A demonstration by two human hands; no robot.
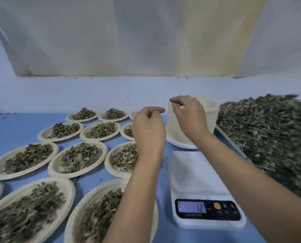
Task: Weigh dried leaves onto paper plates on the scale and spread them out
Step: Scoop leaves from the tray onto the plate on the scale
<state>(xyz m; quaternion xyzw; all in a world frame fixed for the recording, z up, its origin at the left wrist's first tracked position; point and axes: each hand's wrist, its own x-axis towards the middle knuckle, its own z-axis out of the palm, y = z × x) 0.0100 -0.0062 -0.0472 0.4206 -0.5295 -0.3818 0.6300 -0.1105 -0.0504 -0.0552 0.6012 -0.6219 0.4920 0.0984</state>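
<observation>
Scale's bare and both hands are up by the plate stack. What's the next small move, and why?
Probably lift one plate off the stack of plates with the right hand and set it on the scale. Its platform is bare, the right hand is at the stack's top rim, and the left hand is beside it.
</observation>
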